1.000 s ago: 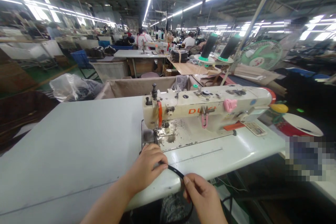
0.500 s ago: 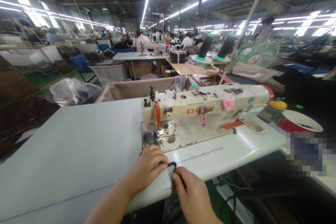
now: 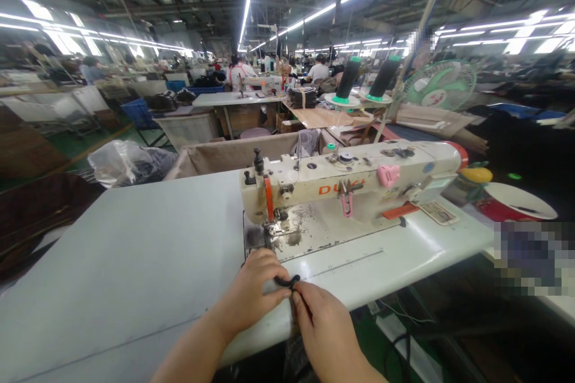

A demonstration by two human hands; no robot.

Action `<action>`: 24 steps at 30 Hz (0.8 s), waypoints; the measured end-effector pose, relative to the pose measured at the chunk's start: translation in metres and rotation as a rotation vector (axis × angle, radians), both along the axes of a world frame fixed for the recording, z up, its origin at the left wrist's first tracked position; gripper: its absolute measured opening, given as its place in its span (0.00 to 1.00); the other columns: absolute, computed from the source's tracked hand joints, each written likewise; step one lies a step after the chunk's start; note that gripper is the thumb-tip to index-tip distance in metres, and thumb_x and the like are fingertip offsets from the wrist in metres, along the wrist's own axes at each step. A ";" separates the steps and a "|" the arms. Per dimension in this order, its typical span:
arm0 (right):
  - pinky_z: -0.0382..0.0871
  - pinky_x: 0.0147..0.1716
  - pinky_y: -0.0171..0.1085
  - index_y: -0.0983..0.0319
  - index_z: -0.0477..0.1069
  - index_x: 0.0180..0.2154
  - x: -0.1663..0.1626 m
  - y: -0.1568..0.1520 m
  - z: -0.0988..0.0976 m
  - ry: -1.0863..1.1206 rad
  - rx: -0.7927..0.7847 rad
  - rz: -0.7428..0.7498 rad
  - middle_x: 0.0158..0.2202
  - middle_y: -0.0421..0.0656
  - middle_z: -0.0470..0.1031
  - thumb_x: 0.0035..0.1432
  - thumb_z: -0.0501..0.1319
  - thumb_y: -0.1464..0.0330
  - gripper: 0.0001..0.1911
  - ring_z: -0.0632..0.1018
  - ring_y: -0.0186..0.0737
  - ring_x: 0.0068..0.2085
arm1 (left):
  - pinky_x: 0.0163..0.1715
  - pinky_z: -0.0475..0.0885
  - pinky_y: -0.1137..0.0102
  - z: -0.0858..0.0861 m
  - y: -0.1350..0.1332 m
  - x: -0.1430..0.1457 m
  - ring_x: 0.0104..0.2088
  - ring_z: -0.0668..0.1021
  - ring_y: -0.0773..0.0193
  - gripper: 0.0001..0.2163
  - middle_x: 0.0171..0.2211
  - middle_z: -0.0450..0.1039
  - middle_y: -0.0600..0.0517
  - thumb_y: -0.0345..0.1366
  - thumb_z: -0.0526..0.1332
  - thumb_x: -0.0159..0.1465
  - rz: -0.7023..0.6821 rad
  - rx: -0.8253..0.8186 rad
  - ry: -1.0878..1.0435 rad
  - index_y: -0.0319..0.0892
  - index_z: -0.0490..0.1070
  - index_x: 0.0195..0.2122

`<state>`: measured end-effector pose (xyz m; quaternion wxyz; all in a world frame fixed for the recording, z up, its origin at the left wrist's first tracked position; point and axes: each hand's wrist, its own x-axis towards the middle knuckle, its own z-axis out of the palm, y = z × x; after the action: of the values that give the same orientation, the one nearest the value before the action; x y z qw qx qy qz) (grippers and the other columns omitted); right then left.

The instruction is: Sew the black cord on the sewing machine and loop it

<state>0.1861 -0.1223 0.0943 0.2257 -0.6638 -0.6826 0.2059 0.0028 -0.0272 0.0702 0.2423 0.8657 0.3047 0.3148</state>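
Observation:
My left hand (image 3: pixel 254 287) and my right hand (image 3: pixel 323 326) meet at the front edge of the white sewing table (image 3: pixel 126 263). Together they pinch a narrow black strap (image 3: pixel 287 280), folded into a small loop between the fingertips. The rest of the strap drops out of sight below the table edge. Just beyond my left hand stands a cream sewing machine (image 3: pixel 350 182), its presser foot (image 3: pixel 276 227) a short way from my fingers.
Two black thread cones (image 3: pixel 366 79) stand behind the machine. A green fan (image 3: pixel 440 87) and a red-and-white bowl (image 3: pixel 516 203) are at the right. A fabric-lined bin (image 3: pixel 233 152) sits behind the table. Other people work at distant tables.
My right hand has moved up and left to meet my left hand. The strap, stretched between them before, is now folded into a short loop.

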 end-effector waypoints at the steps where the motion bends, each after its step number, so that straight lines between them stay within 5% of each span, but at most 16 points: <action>1: 0.77 0.44 0.45 0.60 0.80 0.47 0.000 0.001 0.001 -0.007 -0.001 0.003 0.43 0.44 0.87 0.74 0.56 0.74 0.13 0.87 0.51 0.44 | 0.52 0.71 0.57 0.001 0.000 0.000 0.47 0.78 0.53 0.08 0.39 0.80 0.51 0.29 0.74 0.63 -0.002 -0.002 0.001 0.47 0.78 0.40; 24: 0.64 0.35 0.42 0.58 0.77 0.39 -0.007 -0.001 0.008 -0.141 -0.070 -0.031 0.35 0.44 0.86 0.67 0.67 0.69 0.01 0.86 0.52 0.38 | 0.48 0.73 0.59 0.003 0.001 0.000 0.42 0.80 0.57 0.05 0.36 0.80 0.52 0.29 0.65 0.65 0.004 0.007 -0.111 0.47 0.79 0.37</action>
<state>0.1792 -0.1234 0.1020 0.1569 -0.6948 -0.6786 0.1791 0.0025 -0.0258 0.0733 0.2553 0.8472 0.2914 0.3636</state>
